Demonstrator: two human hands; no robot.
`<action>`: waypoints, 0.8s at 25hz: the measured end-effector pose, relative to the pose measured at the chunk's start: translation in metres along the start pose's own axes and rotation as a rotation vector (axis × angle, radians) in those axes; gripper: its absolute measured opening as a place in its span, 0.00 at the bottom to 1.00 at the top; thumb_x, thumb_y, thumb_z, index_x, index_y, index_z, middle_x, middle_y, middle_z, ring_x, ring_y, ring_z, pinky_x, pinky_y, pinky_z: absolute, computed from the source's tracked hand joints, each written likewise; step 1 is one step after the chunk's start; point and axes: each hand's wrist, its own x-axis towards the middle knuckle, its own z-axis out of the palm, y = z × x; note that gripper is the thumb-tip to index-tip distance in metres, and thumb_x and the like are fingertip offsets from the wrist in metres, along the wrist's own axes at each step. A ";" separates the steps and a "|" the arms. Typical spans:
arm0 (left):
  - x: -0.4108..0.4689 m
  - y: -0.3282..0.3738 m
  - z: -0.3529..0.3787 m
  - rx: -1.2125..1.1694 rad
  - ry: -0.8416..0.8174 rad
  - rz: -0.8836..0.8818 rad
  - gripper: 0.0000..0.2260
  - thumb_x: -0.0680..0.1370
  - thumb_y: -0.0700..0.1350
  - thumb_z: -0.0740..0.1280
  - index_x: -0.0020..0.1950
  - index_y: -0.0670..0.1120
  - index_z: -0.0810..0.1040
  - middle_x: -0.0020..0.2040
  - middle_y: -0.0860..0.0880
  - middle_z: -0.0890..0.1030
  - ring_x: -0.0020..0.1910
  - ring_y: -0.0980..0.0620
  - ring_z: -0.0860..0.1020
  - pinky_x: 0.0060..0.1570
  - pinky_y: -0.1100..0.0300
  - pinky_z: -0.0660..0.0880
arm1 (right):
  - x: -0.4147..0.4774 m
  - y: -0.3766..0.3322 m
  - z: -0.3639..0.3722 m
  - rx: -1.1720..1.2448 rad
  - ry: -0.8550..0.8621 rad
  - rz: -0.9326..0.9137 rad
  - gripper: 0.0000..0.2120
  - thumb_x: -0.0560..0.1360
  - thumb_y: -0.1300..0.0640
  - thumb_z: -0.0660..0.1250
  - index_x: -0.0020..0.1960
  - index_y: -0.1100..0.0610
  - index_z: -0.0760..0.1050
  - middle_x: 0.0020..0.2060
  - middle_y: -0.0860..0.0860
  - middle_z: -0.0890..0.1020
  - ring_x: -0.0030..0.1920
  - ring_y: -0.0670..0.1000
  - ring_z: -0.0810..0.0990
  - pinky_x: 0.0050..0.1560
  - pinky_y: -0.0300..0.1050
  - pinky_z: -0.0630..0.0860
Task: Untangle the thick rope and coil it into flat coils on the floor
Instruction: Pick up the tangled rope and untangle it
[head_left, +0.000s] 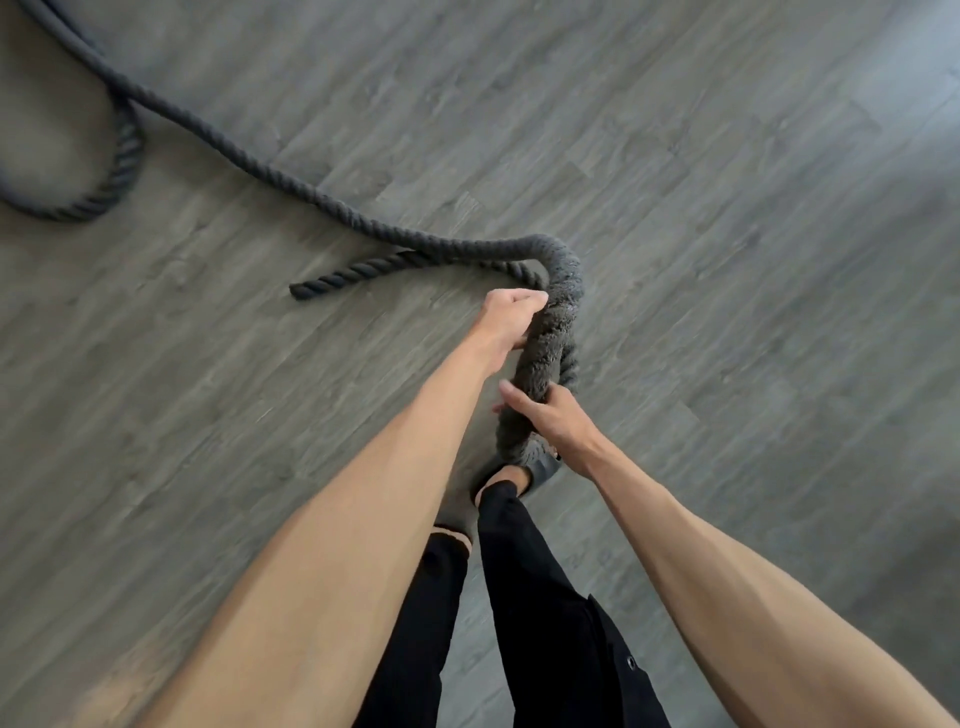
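The grey plank floor (675, 156) is carrying the thick dark twisted rope (270, 174), which is trailing from a loop at upper left to a raised bend at centre, where the left hand (506, 322) and, just below, the right hand (550, 415) are each gripping it.
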 end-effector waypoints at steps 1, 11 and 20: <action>-0.003 -0.001 -0.016 0.029 0.011 0.009 0.06 0.79 0.43 0.65 0.50 0.46 0.81 0.44 0.45 0.78 0.42 0.50 0.76 0.40 0.61 0.73 | 0.002 -0.009 0.007 0.002 -0.004 -0.020 0.25 0.76 0.40 0.70 0.52 0.64 0.81 0.45 0.58 0.87 0.48 0.56 0.87 0.54 0.55 0.83; -0.127 -0.179 -0.122 0.081 -0.014 -0.336 0.15 0.81 0.54 0.60 0.45 0.46 0.80 0.37 0.48 0.83 0.36 0.49 0.80 0.45 0.58 0.77 | -0.012 -0.054 0.101 0.407 -0.057 0.191 0.26 0.76 0.37 0.67 0.54 0.61 0.72 0.32 0.61 0.80 0.30 0.58 0.79 0.37 0.51 0.80; -0.230 -0.279 -0.281 -0.563 0.266 -0.451 0.24 0.76 0.62 0.66 0.54 0.40 0.78 0.38 0.41 0.79 0.30 0.44 0.79 0.25 0.52 0.79 | -0.102 0.104 0.317 -0.951 -0.689 0.314 0.33 0.75 0.33 0.64 0.60 0.64 0.74 0.41 0.59 0.86 0.37 0.59 0.84 0.45 0.55 0.83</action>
